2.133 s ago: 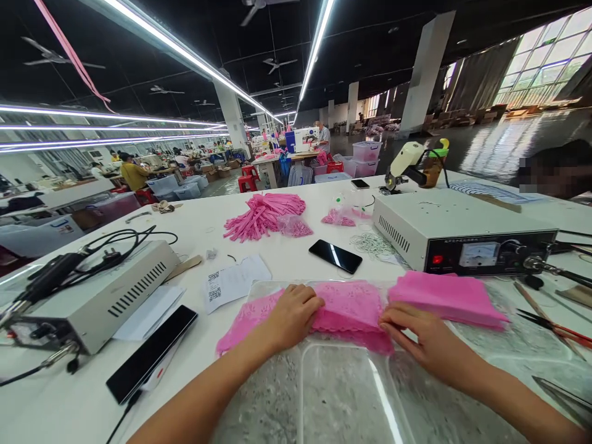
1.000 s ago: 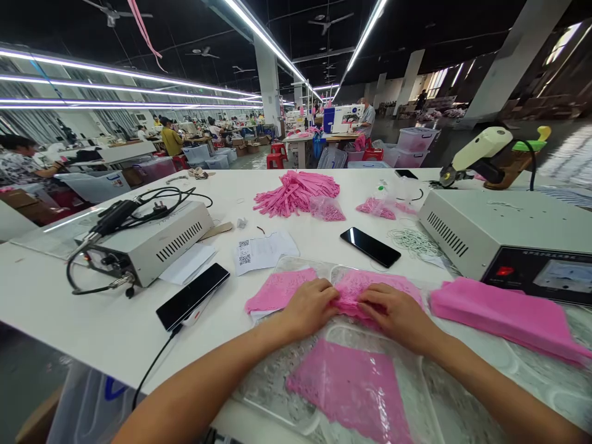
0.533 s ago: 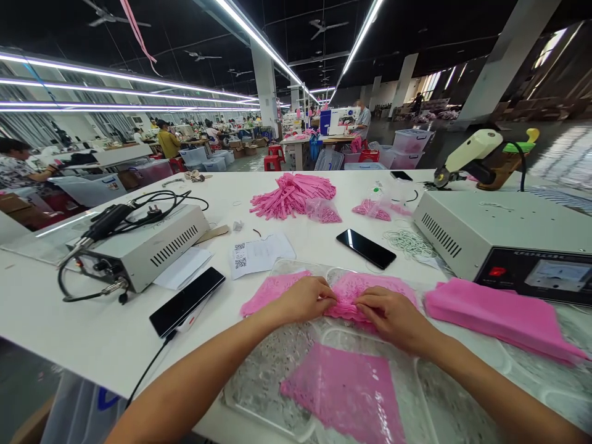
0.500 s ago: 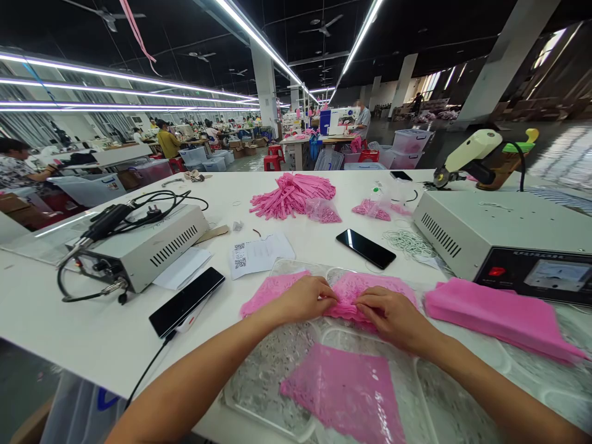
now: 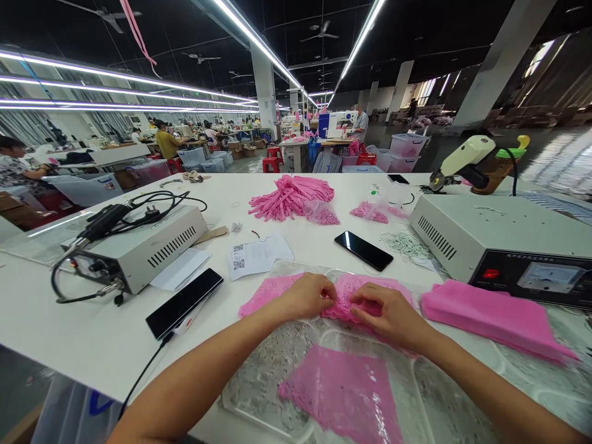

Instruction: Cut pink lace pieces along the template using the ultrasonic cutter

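Pink lace-like fabric [image 5: 345,297] lies bunched over a clear plastic sheet [image 5: 272,364] on the table. My left hand [image 5: 309,297] pinches the fabric's edge, its fingers bent together. On the other side, my right hand [image 5: 388,313] rests at the same fabric with a gap between thumb and index finger. Whether its fingertips touch the cloth is hard to tell. Below both hands, a flat pink piece [image 5: 345,388] shows under the glossy plastic. A folded stack of pink cloth [image 5: 494,317] is to the right of my right hand.
Pink strips [image 5: 291,196] are heaped at the back, beside bags of small pink pieces [image 5: 321,213]. Two phones lie on the table, one a black phone [image 5: 364,250]. A grey box with a cabled handpiece [image 5: 143,243] stands left, a metered machine [image 5: 504,240] right.
My right thumb and index finger have spread apart from their pinch on the pink fabric. My left hand keeps its pinch in nearly the same place. The view has shifted slightly.
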A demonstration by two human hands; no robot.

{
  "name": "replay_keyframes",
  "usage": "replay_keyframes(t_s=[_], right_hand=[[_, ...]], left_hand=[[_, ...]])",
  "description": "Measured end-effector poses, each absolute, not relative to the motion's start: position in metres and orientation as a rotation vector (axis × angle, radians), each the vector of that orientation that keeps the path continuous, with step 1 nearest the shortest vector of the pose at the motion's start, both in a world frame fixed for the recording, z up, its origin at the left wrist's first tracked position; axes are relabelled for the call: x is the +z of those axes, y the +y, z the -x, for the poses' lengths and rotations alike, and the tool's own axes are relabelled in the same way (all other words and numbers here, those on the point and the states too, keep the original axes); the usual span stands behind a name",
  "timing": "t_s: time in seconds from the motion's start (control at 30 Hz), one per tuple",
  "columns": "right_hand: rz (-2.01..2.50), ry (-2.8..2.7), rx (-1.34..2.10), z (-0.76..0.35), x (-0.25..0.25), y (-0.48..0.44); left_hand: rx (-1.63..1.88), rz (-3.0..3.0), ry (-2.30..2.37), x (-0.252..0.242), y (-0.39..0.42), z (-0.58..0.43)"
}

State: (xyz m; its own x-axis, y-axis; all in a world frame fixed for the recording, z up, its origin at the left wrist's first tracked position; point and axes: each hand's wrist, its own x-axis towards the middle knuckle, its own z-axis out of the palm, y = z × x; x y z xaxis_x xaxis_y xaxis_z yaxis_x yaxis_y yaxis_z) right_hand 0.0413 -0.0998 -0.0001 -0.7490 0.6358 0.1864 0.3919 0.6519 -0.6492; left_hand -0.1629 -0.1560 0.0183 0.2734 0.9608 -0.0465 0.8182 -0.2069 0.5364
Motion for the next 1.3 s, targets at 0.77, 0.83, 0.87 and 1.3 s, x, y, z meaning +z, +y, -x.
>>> replay_keyframes(t_s=[0.77,0.83,0.87,1.3], right_hand=[[0.905,-1.801,1.181,-0.052,0.011,-0.079],[0.919,-1.683,1.142,-0.056,0.017,-0.081],[0.925,-1.63,1.121,-0.058,0.021,-0.084],[1.205,-1.229,0.771,-0.161,0.037,-0.132]], left_hand=[[0.657,-2.151,1.977,0.015,-0.168,0.13],[0.663,-2.172,1.983,0.018,-0.17,0.109],[0.655,-2.179,1.99,0.019,-0.169,0.097],[0.583,-2.544,1.837,0.009,-0.137,0.014]])
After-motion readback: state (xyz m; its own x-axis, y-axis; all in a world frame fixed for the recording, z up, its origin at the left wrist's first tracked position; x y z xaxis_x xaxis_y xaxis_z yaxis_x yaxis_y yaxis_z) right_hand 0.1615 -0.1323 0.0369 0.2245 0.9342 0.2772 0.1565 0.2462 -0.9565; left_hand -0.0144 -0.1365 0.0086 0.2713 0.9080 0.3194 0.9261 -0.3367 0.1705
